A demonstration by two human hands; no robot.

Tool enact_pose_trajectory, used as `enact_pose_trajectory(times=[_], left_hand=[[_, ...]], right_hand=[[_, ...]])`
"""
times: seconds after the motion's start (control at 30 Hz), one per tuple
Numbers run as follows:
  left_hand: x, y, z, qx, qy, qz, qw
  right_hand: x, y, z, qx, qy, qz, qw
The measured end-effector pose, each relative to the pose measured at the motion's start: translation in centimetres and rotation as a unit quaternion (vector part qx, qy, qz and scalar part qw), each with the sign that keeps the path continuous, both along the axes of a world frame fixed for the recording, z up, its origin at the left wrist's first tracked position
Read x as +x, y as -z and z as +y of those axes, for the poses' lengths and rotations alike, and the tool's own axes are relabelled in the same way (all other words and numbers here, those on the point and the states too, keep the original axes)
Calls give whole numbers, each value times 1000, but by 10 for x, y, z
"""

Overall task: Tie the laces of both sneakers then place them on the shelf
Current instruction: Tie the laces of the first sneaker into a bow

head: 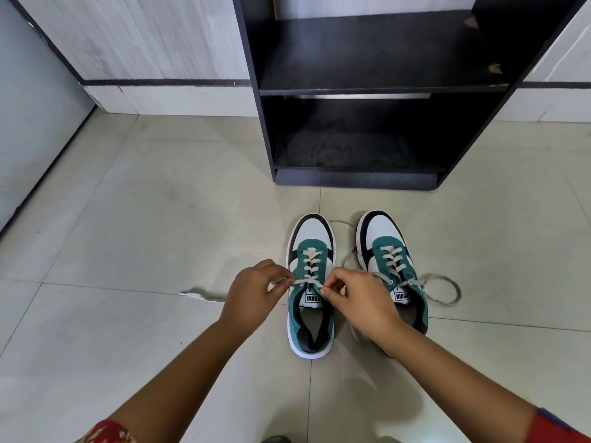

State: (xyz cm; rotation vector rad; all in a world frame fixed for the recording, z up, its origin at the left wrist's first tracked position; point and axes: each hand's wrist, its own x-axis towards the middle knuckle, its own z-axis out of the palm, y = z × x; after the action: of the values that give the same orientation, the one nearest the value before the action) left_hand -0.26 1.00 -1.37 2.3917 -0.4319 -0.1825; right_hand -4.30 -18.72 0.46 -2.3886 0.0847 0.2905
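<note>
Two teal, white and black sneakers stand side by side on the tiled floor, toes pointing at the shelf. Over the tongue of the left sneaker (311, 251), my left hand (252, 292) pinches one lace end and my right hand (358, 298) pinches the other, both pulled taut sideways. One lace tail (198, 295) trails left on the floor. The right sneaker (388, 247) has loose laces (447, 289) looping out to its right; my right wrist covers its heel. The black shelf unit (377, 87) stands just beyond the shoes, both visible levels bare.
Pale floor tiles (144, 219) spread out to the left and right of the shoes. A white wood-grain wall with a dark stripe (160, 82) runs behind the shelf. A grey panel (28, 123) closes off the far left.
</note>
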Motion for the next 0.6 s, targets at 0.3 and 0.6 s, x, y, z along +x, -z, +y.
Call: enact_pose_trajectory(times=[0.3,0.6], left_hand=[[-2,3,2,-4,-65,18,998],[-6,22,8,-35,-116,84,989]], right_hand=[[-1,7,-3,191,124,124,966],[-4,8,-1,329,201,187,903]])
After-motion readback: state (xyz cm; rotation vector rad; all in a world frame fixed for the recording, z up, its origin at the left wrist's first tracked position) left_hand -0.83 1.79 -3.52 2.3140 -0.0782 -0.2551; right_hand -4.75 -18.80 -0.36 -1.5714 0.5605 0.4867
